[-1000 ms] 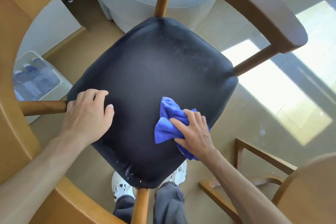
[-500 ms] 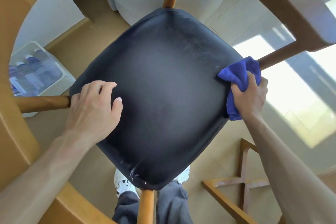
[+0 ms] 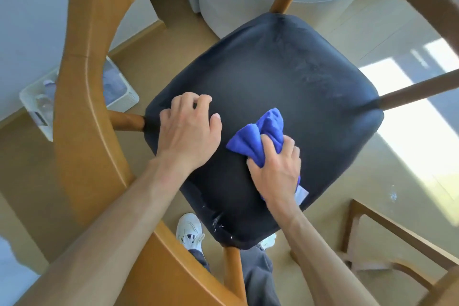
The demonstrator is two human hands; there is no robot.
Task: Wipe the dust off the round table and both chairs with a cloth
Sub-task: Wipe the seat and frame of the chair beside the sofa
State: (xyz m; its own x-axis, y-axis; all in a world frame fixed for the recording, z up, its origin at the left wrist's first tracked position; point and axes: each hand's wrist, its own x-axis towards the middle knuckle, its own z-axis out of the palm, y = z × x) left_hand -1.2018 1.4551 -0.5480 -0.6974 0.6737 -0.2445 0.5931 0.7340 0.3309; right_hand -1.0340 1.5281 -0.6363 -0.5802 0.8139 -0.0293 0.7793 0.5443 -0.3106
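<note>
While right hand [image 3: 274,164] bunches cloth [image 3: 258,136] (mid-seat), left hand [image 3: 188,131] at seat [image 3: 310,87] edge

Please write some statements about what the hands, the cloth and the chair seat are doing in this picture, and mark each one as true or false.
1. The right hand grips a bunched blue cloth. True.
2. The cloth lies on the floor. False: it is on the dark padded chair seat.
3. The left hand rests on the seat. True.
4. The left hand holds a second cloth. False: it holds nothing.
5. The chair's frame is grey metal. False: it is a brown wooden frame.
</note>
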